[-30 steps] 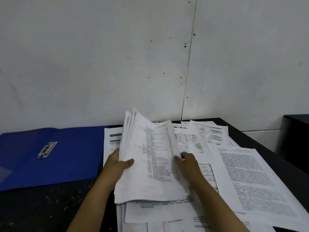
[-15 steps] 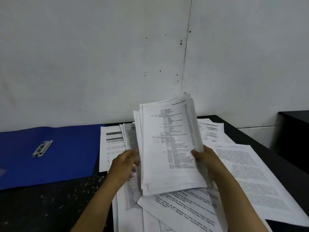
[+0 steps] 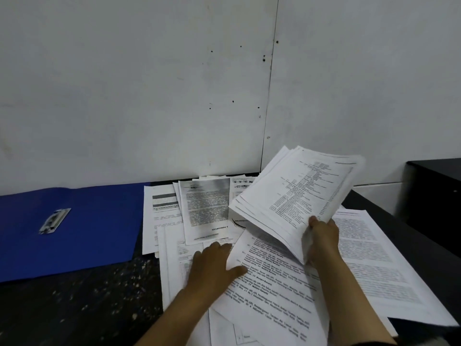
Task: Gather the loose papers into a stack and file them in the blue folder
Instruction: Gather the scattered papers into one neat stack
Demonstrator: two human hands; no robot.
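Papers: part gathered, a stack [image 3: 296, 196] gripped in my right hand [image 3: 324, 236], raised right of the blue folder [image 3: 74, 228]. My left hand [image 3: 214, 263] rests flat, fingers spread, on loose sheets [image 3: 269, 295] still scattered; folder lies open, nothing filed.

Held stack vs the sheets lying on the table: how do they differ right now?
The held stack is lifted and tilted, pinched at its near corner by the right hand; the loose sheets lie flat on the table.
The stack's edges are roughly aligned; the loose sheets are fanned at mixed angles, overlapping.
The left hand rests on the loose sheets, not the stack.
Both are white printed pages, and neither is in the blue folder.
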